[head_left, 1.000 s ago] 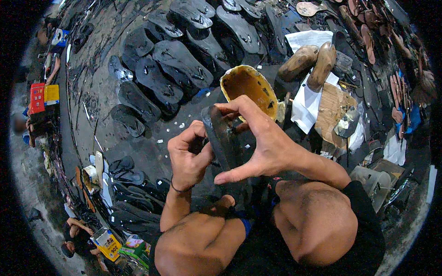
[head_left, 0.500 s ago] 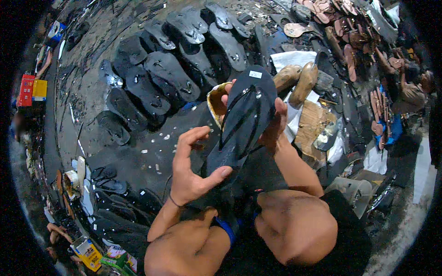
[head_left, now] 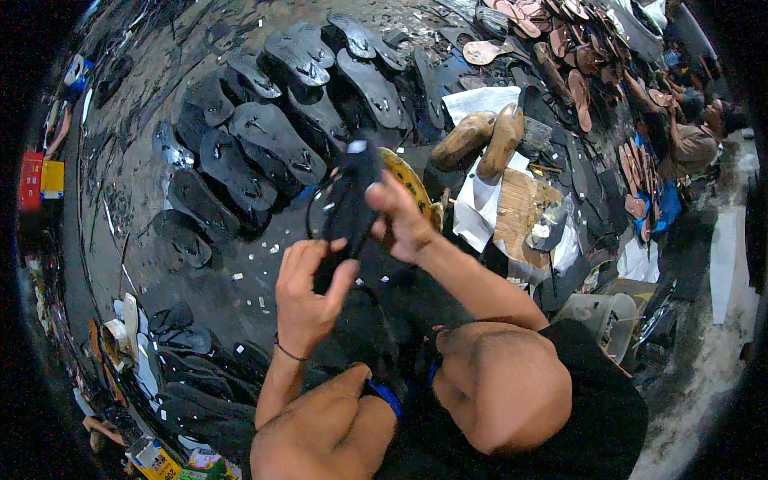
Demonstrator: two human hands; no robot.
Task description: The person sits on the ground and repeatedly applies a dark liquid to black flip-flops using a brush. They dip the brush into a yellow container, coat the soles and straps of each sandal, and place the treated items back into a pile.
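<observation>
A black flip-flop, blurred by motion, stands tilted nearly edge-on in front of me with a small white label near its upper end. My left hand is closed on its lower end, thumb on one side and fingers on the other. Along its right side, my right hand grips the upper part, with the fingertips partly hidden. Just behind that hand shows a yellow-rimmed container with dark stains. Several black soles with thong straps lie in rows beyond.
Two wooden shoe lasts rest on white paper beside a piece of cardboard. Brown sandal soles are piled at the far right, near another person. More black flip-flops lie at left; a clear tub stands at right.
The flip-flop has swung from facing me to nearly edge-on and shifted left. My right hand has moved left and down with it; the yellow-rimmed container now shows behind that hand.
</observation>
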